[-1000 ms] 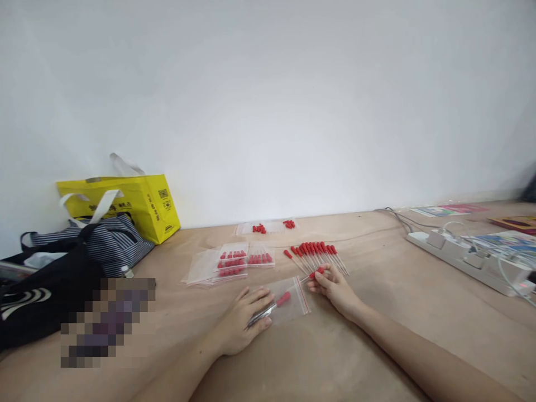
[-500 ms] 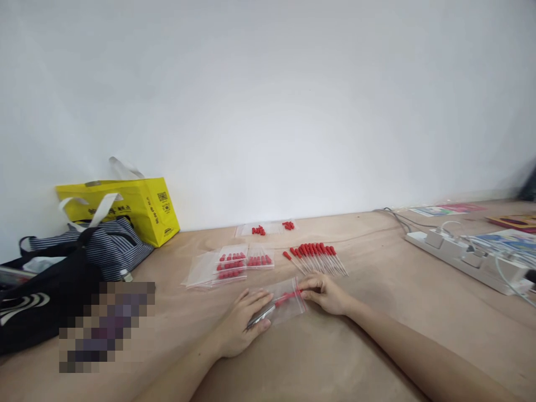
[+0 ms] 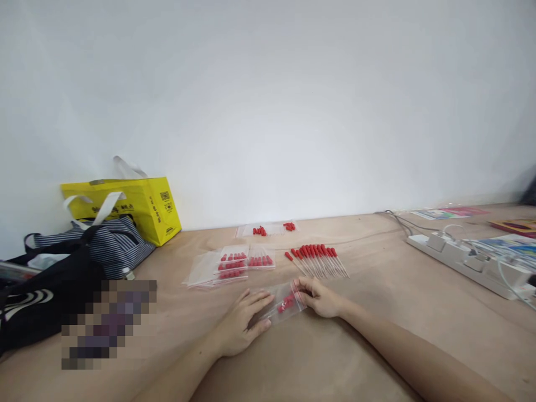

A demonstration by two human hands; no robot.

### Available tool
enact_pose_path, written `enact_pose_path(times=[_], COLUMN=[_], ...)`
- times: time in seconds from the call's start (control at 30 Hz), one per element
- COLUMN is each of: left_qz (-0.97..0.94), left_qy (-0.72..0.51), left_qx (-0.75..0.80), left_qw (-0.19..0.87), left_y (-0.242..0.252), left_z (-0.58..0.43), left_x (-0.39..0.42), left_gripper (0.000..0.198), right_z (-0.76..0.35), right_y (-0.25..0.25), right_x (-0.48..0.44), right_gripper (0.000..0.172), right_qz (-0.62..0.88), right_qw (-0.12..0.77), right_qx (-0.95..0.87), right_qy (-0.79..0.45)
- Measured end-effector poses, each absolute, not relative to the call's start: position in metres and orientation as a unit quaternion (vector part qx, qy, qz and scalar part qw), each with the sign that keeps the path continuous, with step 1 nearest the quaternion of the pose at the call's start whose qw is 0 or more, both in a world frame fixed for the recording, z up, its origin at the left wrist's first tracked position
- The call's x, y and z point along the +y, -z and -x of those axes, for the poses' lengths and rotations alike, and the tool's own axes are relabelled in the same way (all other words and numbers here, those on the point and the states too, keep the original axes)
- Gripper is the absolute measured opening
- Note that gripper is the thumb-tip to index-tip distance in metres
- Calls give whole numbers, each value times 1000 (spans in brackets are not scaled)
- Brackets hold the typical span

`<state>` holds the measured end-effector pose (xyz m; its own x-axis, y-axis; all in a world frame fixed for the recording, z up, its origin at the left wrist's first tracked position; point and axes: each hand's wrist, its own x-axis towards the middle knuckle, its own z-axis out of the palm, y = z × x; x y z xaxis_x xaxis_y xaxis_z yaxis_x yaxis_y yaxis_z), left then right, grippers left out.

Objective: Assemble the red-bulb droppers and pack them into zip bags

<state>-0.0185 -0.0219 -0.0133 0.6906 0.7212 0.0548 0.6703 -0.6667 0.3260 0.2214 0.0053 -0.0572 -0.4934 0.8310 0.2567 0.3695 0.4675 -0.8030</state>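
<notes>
My left hand [image 3: 243,324] lies on the table, fingers stretched out and thumb apart, over the closed end of a clear zip bag [image 3: 271,317]. Red rubber bulbs of droppers [image 3: 286,304] show inside that bag; their stems are hard to make out under my left fingers. At the bag's red-lined mouth, my right hand [image 3: 319,297] pinches the edge between thumb and fingers. Just beyond it, a row of loose droppers [image 3: 316,257] with red bulbs and thin clear stems is fanned out.
Filled zip bags [image 3: 233,266] overlap left of the loose droppers. More bagged droppers [image 3: 268,229] lie by the wall. A yellow bag [image 3: 159,209], striped bag [image 3: 113,245] and black bag [image 3: 54,296] stand left. A power strip [image 3: 469,262] with cables sits right.
The red bulbs have moved from the bag's mouth to deeper inside, toward my left hand. The stems near my left fingers no longer show clearly. My right hand stays at the mouth.
</notes>
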Motion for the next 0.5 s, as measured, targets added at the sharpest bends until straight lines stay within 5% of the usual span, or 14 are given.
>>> enact_pose_path(times=[0.17, 0.5], left_qz=[-909, -912], left_qy=[-109, -91], left_qx=[372, 365], left_qw=[150, 161], left_y=[13, 6], left_z=[19, 17], left_x=[-22, -25], left_gripper=[47, 43], right_z=[-216, -224], right_y=[58, 31], right_x=[2, -24], right_gripper=[27, 22], right_qz=[405, 425], right_qw=[364, 283], right_qx=[-754, -855], right_qy=[-367, -94])
